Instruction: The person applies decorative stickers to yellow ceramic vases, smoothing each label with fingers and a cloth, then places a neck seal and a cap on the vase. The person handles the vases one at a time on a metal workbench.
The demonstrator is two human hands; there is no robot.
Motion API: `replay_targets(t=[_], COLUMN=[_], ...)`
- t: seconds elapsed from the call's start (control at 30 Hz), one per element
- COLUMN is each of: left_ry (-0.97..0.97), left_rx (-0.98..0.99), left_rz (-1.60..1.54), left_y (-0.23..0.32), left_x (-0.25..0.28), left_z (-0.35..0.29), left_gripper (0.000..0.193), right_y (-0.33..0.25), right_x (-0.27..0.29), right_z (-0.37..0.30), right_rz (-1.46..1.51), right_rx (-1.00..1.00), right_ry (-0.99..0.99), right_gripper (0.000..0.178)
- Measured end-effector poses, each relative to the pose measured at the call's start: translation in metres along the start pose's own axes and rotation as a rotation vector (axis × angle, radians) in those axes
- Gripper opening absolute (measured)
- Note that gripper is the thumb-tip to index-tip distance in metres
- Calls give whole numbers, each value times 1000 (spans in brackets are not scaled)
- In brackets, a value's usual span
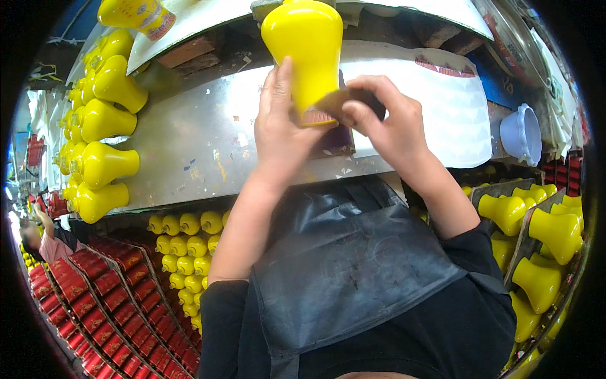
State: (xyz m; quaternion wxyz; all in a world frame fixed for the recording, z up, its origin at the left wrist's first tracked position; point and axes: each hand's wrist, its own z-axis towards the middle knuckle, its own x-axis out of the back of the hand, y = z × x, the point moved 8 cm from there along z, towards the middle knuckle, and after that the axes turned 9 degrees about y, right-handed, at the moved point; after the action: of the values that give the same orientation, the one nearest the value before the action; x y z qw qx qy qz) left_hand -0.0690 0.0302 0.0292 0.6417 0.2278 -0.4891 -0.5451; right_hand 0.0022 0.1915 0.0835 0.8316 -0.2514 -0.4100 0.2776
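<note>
A glossy yellow vase-shaped bottle (304, 54) is tipped over the worktable, its wide shoulder away from me and its flared foot toward me. My left hand (281, 129) is closed around the narrow lower part, thumb and fingers against its side. Around the foot runs a reddish patterned band, partly hidden by my hands. Between thumb and fingers, my right hand (394, 120) pinches a thin, flat brown piece (334, 100) that lies against the bottle just above the band. Under the foot sits a small dark block (341, 140).
A metal worktable (170, 142) bears a white sheet (429, 110) with red patterned strips. Yellow bottles (108, 120) lie stacked at left; more fill racks (524, 234) at right. A pale blue bucket (521, 135) is beyond the table's right end. Red boxes (95, 297) and another person (52, 243) are lower left.
</note>
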Motion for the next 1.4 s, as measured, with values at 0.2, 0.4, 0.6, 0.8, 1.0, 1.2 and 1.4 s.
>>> replay_targets(t=[0.2,0.4,0.6,0.8,1.0,1.2,1.4], left_ry=[-96,-116,-101,-104,-136,-115,-140], left_rx=[240,341,396,450,520,527,475], left_rz=[-430,-700,-880,-1112,-1203,-1212,-1130], left_y=[-13,-8,-5,7,13,17,18], left_x=[-2,2,8,8,7,5,6], left_z=[-1,-4,-5,-5,-6,-8,-5], left_gripper=[110,108,102,104,105,106,106], right_y=[-6,-15,-19,-16,6,0,-4], right_x=[3,7,8,0,-1,-8,6], right_z=[18,42,46,42,31,32,42], right_rz=[219,69,248,431,383,339,451], right_rx=[87,99,97,64,-186,-112,-52], right_ry=[-21,11,-19,-33,81,4,34], right_gripper=[24,27,27,26,30,29,27])
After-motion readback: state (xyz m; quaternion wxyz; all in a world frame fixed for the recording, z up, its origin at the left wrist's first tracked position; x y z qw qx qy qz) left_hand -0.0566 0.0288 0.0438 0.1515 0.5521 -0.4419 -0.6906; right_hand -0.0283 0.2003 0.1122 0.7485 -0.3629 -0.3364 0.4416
